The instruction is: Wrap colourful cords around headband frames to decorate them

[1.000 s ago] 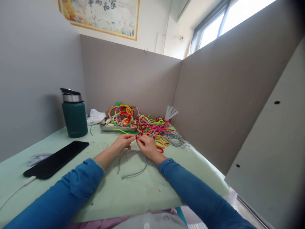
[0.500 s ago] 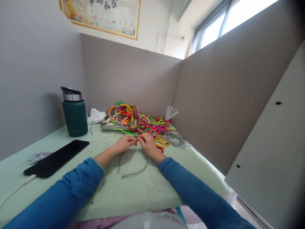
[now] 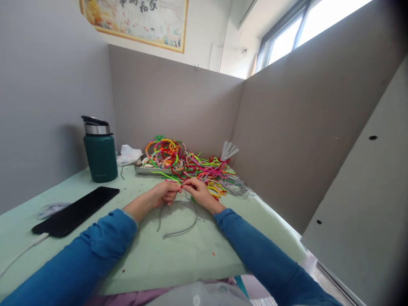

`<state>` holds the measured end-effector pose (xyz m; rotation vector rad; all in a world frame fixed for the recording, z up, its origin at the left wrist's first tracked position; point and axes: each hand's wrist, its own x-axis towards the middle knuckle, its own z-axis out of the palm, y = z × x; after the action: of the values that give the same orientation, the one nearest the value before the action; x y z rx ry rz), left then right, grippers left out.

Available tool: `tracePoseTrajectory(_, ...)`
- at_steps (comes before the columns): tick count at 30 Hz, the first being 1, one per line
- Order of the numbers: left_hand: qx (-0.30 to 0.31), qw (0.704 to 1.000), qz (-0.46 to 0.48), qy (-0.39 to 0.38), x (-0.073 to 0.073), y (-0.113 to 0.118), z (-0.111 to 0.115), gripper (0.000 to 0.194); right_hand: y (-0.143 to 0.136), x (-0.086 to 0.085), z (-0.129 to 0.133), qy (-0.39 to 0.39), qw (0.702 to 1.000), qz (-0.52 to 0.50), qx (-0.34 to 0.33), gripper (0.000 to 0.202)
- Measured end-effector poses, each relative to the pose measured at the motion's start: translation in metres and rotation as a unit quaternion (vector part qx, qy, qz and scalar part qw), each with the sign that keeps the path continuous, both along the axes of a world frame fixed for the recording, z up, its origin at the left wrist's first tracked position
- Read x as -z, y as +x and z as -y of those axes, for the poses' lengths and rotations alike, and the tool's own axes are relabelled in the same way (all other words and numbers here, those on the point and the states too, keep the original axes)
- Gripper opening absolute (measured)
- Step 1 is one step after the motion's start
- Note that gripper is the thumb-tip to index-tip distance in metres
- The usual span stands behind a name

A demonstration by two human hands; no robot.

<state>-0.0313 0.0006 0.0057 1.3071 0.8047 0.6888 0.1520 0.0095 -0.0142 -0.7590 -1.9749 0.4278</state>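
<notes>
My left hand (image 3: 166, 193) pinches a thin red pipe cleaner (image 3: 176, 171), part of which rises in a curve in front of the metal tray (image 3: 149, 171). Touching it at the fingertips, my right hand (image 3: 198, 190) is closed on the same red piece. The fingers cover most of the part between them. Just below the hands, a grey headband (image 3: 195, 216) lies on the green cloth. Behind them spreads a heap of coloured pipe cleaners (image 3: 207, 166).
A green bottle (image 3: 100, 157) stands at the left, near a black phone (image 3: 78, 211) with a white cable. White tissue (image 3: 128, 155) lies beside the tray. Grey headbands (image 3: 236, 186) are piled at the right. Grey partitions (image 3: 175, 102) enclose the table.
The red pipe cleaner now arches up above my hands. My left hand has turned, with its fingers curled more, and my right hand has shifted slightly.
</notes>
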Motion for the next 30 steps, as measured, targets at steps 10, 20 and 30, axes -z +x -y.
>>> tracePoseTrajectory(10, -0.021, 1.0, -0.009, 0.015, -0.004, 0.006, 0.003, 0.02, -0.006, 0.003, -0.003, -0.05, 0.998, -0.027, 0.008, 0.018)
tracePoseTrajectory(20, -0.16, 0.946, -0.117, 0.255, 0.007, 0.011, -0.006, 0.032, -0.006, 0.007, -0.005, -0.051, 0.997, 0.0, 0.064, 0.021)
tracePoseTrajectory(30, -0.124, 0.943, -0.162, 0.262, 0.013, 0.011, -0.012, 0.026, -0.006, 0.01, -0.008, -0.047, 0.995, 0.015, 0.085, 0.022)
